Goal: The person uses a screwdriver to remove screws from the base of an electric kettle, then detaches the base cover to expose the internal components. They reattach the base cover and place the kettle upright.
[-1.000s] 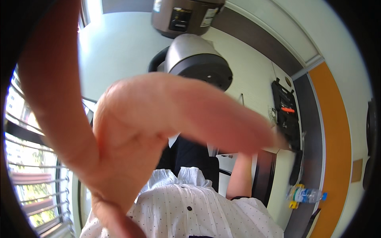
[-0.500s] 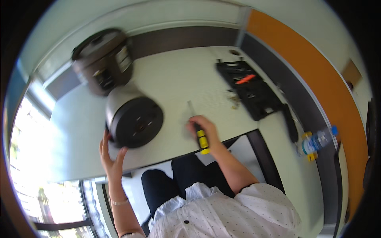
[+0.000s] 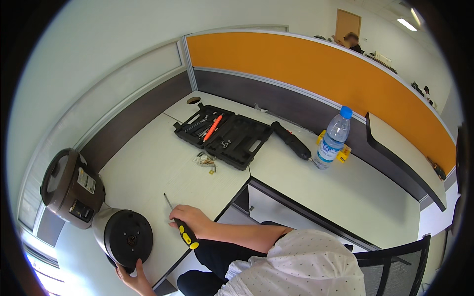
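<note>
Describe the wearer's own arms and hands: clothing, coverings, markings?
Left hand and right hand: both ungloved. Right forearm: bare below a short, loose white sleeve with small dark dots. Left sleeve can't be made out.

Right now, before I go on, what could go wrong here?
The kettle lies on its side with the left grip at its lower edge, so it might roll if that grip slips. The screwdriver in the right grip has a bare shaft that could scratch the desk. Small loose bits beside the open tool case might scatter if bumped.
</note>
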Demonstrator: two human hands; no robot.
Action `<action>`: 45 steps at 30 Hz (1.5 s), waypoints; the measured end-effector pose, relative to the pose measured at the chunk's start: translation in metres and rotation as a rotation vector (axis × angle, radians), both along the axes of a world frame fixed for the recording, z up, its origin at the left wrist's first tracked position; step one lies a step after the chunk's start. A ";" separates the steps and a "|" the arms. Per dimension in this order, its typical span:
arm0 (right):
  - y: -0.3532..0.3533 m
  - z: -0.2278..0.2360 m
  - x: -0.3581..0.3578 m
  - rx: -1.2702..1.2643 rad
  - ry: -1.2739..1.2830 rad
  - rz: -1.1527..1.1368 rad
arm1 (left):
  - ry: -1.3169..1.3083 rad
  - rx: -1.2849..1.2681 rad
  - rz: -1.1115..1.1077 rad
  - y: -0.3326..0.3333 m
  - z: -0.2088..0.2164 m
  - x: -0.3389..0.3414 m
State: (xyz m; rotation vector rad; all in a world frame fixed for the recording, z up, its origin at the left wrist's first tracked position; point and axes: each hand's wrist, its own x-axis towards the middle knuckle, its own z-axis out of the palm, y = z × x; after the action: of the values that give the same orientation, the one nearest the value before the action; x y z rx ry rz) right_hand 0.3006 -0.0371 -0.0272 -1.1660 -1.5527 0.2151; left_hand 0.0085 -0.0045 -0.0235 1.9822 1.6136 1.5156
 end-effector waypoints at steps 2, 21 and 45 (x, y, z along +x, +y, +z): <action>0.000 -0.001 -0.004 0.012 0.017 0.017 | 0.026 0.012 -0.009 0.002 0.002 0.003; 0.004 0.006 -0.012 -0.017 -0.043 0.001 | 0.144 0.061 -0.118 -0.003 0.014 0.010; 0.008 0.003 -0.013 -0.056 -0.103 -0.032 | 0.080 0.088 -0.171 -0.008 0.018 0.007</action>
State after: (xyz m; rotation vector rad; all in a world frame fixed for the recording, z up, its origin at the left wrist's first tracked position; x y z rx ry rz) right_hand 0.2876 -0.0296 -0.0243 -1.2621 -1.6254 0.1808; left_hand 0.0159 -0.0129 -0.0053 2.1909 1.3859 1.4851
